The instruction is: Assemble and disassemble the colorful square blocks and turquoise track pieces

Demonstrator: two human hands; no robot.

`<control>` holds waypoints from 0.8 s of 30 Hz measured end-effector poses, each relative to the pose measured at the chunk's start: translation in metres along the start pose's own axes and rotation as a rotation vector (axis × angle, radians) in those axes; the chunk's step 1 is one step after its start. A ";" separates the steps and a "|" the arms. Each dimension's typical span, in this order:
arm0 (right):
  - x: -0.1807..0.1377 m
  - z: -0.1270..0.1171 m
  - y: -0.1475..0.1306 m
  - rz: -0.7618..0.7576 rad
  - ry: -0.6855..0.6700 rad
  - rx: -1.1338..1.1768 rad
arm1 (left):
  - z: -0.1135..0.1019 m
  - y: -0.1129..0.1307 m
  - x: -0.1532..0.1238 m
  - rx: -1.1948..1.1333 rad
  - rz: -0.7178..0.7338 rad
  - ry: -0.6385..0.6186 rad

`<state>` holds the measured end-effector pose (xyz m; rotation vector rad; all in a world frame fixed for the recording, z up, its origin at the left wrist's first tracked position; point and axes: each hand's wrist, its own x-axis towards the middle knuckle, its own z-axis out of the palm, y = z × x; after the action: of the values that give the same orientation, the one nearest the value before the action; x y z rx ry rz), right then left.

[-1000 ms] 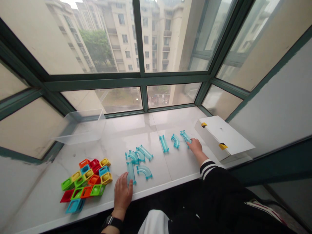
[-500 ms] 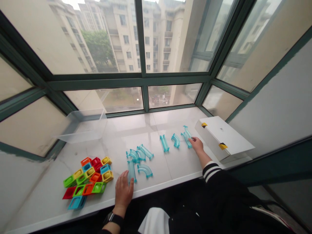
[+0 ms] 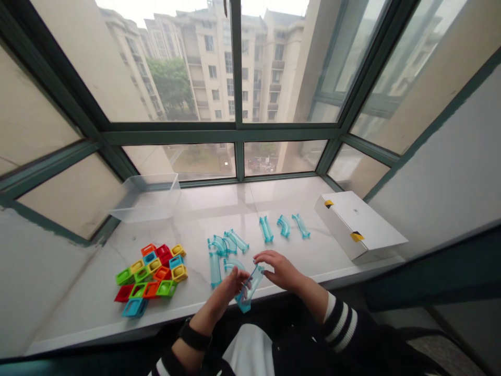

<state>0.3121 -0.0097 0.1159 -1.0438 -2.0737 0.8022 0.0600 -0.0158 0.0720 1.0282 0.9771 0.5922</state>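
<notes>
A clear blue plastic track piece (image 3: 250, 290) is held tilted over the sill's front edge, its lower end towards me. My left hand (image 3: 230, 286) is closed on its left side. At its upper right end, my right hand (image 3: 279, 269) grips it between thumb and fingers. Just behind my left hand, a curved blue track piece (image 3: 232, 264) is partly covered. A straight piece (image 3: 215, 269) lies to its left, and several overlapping track pieces (image 3: 229, 243) lie farther back.
To the right lie a straight piece (image 3: 266, 229), a curved piece (image 3: 283, 226) and another track piece (image 3: 301, 226). Colourful hollow blocks (image 3: 152, 274) cover the left of the white sill (image 3: 188, 318). A clear plastic bin (image 3: 146, 213) stands back left, a white box (image 3: 360, 222) right.
My right hand has come from the far right to the middle with a track piece. My left hand has left the straight piece and moved right, taking hold of that same track piece.
</notes>
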 end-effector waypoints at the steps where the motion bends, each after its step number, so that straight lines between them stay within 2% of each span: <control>1: 0.005 0.004 -0.007 -0.039 -0.017 -0.033 | 0.010 0.007 -0.002 -0.068 -0.070 -0.145; 2: 0.009 0.008 -0.013 -0.072 -0.031 -0.060 | 0.018 0.012 -0.005 -0.092 -0.099 -0.218; 4: 0.016 0.012 -0.018 -0.119 -0.054 -0.083 | 0.028 0.016 -0.013 -0.117 -0.096 -0.274; 8: 0.017 0.015 -0.020 -0.157 -0.025 -0.073 | 0.030 0.011 -0.020 -0.258 -0.043 -0.212; 10: 0.014 0.020 -0.022 -0.114 0.082 -0.029 | 0.025 0.009 -0.015 -0.383 0.034 -0.069; 12: 0.010 0.030 -0.025 -0.026 0.176 0.046 | 0.019 0.010 -0.006 -0.480 0.182 0.181; 14: 0.007 0.045 -0.027 0.091 0.167 0.122 | 0.013 0.011 0.003 -0.486 0.322 0.428; 16: 0.006 0.060 -0.029 0.207 0.088 0.165 | 0.010 0.012 0.010 -0.424 0.390 0.550; 18: 0.005 0.070 -0.029 0.271 0.056 0.168 | 0.013 0.009 0.014 -0.366 0.422 0.530; 20: 0.005 0.074 -0.026 0.273 0.083 0.146 | 0.018 0.006 0.015 -0.339 0.452 0.440; 22: 0.003 0.072 -0.022 0.257 0.106 0.132 | 0.020 0.003 0.015 -0.269 0.480 0.366; 24: -0.001 0.065 -0.016 0.255 0.109 0.127 | 0.016 0.000 0.014 -0.121 0.499 0.345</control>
<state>0.2547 -0.0322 0.0895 -1.2670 -1.7961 0.9668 0.0805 -0.0110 0.0696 1.0861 0.9678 1.2592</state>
